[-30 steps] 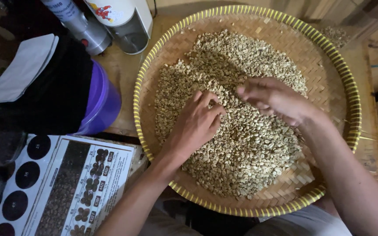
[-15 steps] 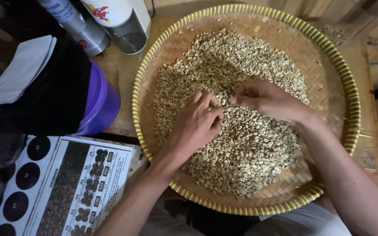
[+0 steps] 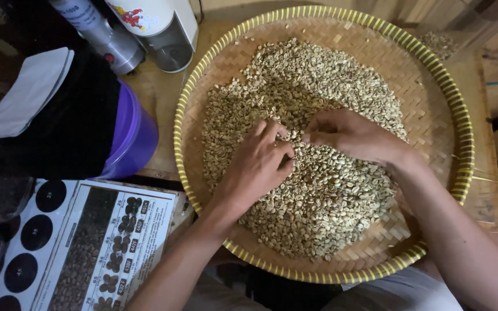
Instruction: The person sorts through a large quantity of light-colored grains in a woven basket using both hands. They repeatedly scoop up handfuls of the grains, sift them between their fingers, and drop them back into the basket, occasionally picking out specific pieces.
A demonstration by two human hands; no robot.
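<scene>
I log, left to right: purple bucket (image 3: 132,138) just beside woven tray (image 3: 433,63). Left hand (image 3: 257,167) curled, palm down, raking pale beans (image 3: 318,196) mid-tray; right hand (image 3: 353,135) pinching a few. Risk: a hard rake flicks beans over the low rim onto table (image 3: 157,95).

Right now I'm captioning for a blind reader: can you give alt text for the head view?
Two bare hands, left hand and right hand, rest fingers-down in a heap of pale green-beige beans on a round woven bamboo tray with a yellow rim. Left of it stand a purple plastic tub and a printed colour chart.
</scene>
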